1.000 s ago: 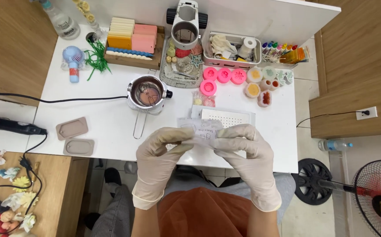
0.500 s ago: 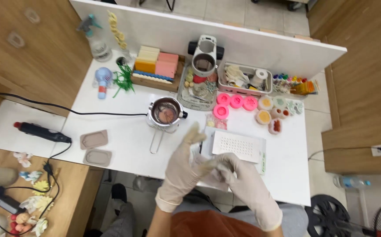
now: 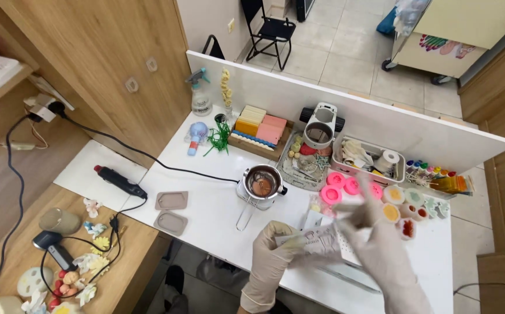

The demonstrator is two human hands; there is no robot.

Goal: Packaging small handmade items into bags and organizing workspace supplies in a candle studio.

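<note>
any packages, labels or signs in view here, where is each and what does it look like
Clear plastic packet with faint dark print: held over the table's front edge by the left hand, right hand blurred beside it.
Clear spray bottle with teal trigger and white label: back left of the white table.
Pale cart panel with colourful handprint picture: on the floor, top right.

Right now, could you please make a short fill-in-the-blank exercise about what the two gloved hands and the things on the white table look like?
1. The left hand and the blurred right hand both wear pale ____.
2. The left hand holds a clear ____ bag.
3. The small metal pot stands on the ____ table.
4. The moulds right of the pot are ____.

Missing words: gloves; plastic; white; pink
</note>
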